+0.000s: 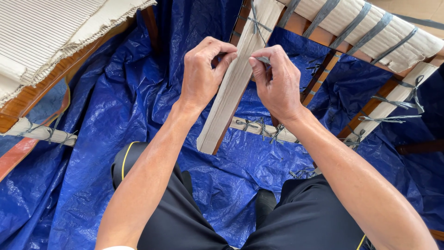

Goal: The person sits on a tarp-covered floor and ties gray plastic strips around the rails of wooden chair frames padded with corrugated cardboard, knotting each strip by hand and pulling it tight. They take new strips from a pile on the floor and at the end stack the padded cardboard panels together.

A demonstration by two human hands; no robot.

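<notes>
Two hands, left hand (203, 74) and right hand (277, 81), flank a cardboard-wrapped wooden leg (233, 88) above the blue tarpaulin (115, 115), fingers pinched on the ends of a grey strap (262, 59), apparently to cinch the padding tight against the wood.

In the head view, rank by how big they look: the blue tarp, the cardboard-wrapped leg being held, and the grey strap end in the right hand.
1. Blue tarp, which fills most of the view.
2. Cardboard-wrapped leg.
3. Grey strap end, a small sliver pinched by the right hand.
</notes>
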